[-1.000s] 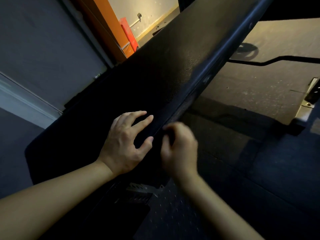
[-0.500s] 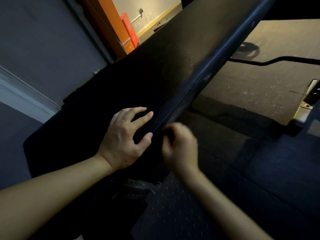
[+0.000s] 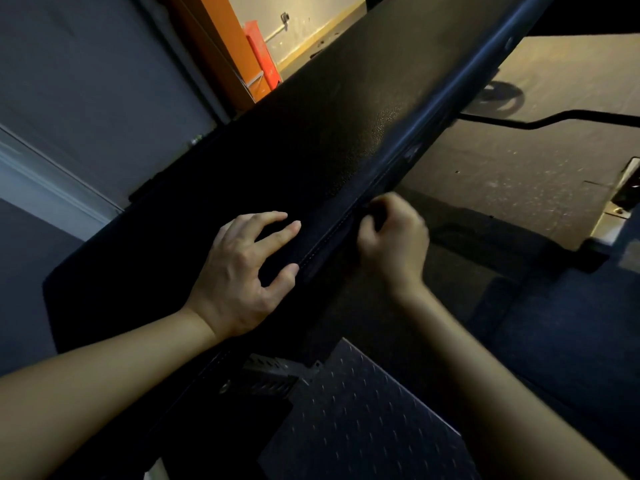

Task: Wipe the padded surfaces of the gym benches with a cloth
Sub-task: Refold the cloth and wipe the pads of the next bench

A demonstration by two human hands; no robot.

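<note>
Warm light is entering from one o'clock, leaving the foreground dim. The right hand is blurring.

Pad: black vinyl-like cover, pebbled grain, faint sheen where light catches; side edge smoother, glossier. Seam: pale thread stitching along edge. Plate under pad: dark metal, matt, raised tread bumps. Bracket: grey metal, perforated, dull. Floor: matt, rubber-like, fine pale specks, scuffed. Post: orange, smooth painted finish. Wall: flat matt paint. Bar on floor: black, smooth.
</note>
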